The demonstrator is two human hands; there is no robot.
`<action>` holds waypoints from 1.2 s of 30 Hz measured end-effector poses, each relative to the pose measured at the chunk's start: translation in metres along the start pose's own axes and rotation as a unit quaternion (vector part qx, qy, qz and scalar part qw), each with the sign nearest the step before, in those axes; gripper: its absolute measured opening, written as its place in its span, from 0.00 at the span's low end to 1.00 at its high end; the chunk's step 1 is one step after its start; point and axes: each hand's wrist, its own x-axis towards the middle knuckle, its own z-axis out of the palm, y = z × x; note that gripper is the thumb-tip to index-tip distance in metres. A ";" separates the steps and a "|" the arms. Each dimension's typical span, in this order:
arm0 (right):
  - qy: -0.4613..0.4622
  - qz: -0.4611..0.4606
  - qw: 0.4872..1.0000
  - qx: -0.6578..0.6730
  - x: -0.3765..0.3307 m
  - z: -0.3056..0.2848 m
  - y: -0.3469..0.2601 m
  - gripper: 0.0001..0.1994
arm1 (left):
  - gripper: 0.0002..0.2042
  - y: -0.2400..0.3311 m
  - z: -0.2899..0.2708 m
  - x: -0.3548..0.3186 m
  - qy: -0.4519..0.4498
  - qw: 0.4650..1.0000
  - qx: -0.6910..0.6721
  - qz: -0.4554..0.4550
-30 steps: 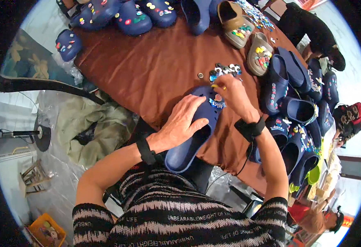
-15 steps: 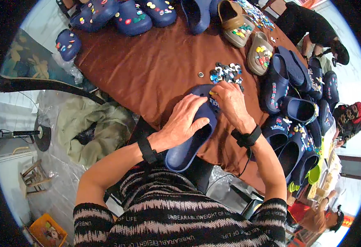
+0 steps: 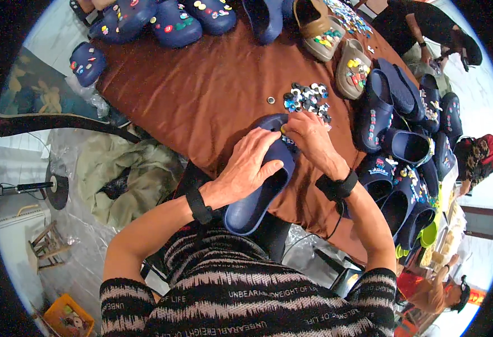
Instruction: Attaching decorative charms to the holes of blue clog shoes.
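A navy blue clog [image 3: 246, 212] points away from me, its heel near my body and its toe on the brown cloth. My left hand [image 3: 245, 167] grips its left side, fingers over the upper and thumb across the opening. At the toe, my right hand [image 3: 309, 139] pinches a small yellow charm [image 3: 283, 130] against the upper. The fingers hide most of the charm and part of the light lettering beside it. Just beyond the toe lies a pile of black, white and blue charms [image 3: 308, 100], with a small round silver-rimmed piece [image 3: 271, 100] to its left.
Charm-covered navy clogs [image 3: 174, 25] line the far edge, with more clogs [image 3: 377, 112] crowded on the right. A grey-brown clog [image 3: 352, 72] stands beyond the pile. A chair [image 3: 50, 95] is at left. One person [image 3: 426, 28] bends over at far right; others sit lower right.
My right fingers have drawn slightly left and closer to the clog's upper with the yellow charm. My left hand keeps its hold. The whole view has shifted a little.
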 end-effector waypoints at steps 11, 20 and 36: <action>-0.017 0.064 0.976 0.208 0.002 -0.006 0.021 0.06 | 0.28 0.000 -0.003 -0.001 -0.005 1.000 0.013 0.015; -0.055 0.106 0.951 0.284 0.014 -0.016 0.017 0.08 | 0.27 0.000 -0.001 -0.003 -0.006 1.000 0.021 0.009; 0.022 -0.069 0.985 -0.158 0.005 -0.003 -0.001 0.06 | 0.28 0.001 0.000 0.000 -0.009 1.000 0.015 0.000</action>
